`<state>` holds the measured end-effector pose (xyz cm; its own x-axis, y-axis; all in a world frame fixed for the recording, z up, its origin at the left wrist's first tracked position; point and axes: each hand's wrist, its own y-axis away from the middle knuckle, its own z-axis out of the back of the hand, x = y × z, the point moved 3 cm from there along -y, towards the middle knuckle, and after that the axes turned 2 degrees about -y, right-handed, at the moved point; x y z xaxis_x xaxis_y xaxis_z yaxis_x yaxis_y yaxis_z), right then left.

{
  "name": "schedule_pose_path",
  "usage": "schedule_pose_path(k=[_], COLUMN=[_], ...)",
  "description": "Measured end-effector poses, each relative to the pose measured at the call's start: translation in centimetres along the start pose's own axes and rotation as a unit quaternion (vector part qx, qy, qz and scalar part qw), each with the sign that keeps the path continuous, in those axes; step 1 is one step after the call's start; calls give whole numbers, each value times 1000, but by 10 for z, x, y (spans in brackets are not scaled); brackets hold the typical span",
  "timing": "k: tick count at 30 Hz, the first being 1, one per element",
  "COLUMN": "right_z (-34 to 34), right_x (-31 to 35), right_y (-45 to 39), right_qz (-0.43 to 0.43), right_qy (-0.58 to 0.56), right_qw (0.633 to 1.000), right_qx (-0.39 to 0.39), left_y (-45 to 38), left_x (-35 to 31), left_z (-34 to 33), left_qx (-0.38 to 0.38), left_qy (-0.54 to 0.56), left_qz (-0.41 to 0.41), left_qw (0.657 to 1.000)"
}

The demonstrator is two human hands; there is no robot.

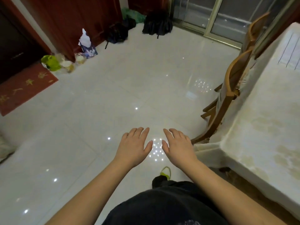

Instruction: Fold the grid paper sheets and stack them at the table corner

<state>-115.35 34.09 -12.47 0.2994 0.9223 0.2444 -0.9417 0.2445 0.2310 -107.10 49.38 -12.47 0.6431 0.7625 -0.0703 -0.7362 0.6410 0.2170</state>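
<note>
— Over the floor (97,98), what are the hands doing?

— I'm seeing both held out flat above the white tiles, palms down. The left hand (132,146) is spreading its fingers straight and relaxed, holding nothing. The right hand (179,147) is doing the same just beside it, thumbs nearly facing, and gripping nothing either.

— Where is the paper?

— I'm making out one ruled sheet (290,52) lying flat on the table (263,127), far up at the right edge of the view, well apart from both hands. I cannot tell whether it is folded, and the lines are too blurred for me to tell a grid.

— And the table itself?

— It's wearing a pale patterned cloth and running along the right side. Two wooden chairs (227,98) are standing tucked against its left edge.

— Anything else I should know?

— Black bags (157,23) are sitting by the glass door at the back. A red mat (24,88) is lying at the left, with a green bag (51,62) and some cups near it. My operator's dark clothing is filling the bottom of the view.
</note>
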Motion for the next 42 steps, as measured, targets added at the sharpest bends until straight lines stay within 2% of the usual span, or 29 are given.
schedule_pose_path(k=[6, 15, 20, 32, 42], right_z=[33, 67, 79, 130, 165], right_x=[-49, -86, -93, -106, -198], right_y=[-64, -151, -223, -376, -439], right_qz=[-31, -76, -101, -189, -267], right_qy=[-23, -33, -23, -24, -38], right_qw=[999, 996, 994, 980, 957], right_qx=[0, -19, -30, -64, -108], left_y=[-93, -218, -296, -463, -592], left_x=[-18, -31, -18, 26, -35], left_z=[24, 52, 64, 118, 128], left_qx=[11, 18, -15, -12, 3], left_qy=[-19, -29, -4, -11, -14], left_qz=[-33, -102, -123, -196, -270], left_qw=[999, 994, 992, 980, 963])
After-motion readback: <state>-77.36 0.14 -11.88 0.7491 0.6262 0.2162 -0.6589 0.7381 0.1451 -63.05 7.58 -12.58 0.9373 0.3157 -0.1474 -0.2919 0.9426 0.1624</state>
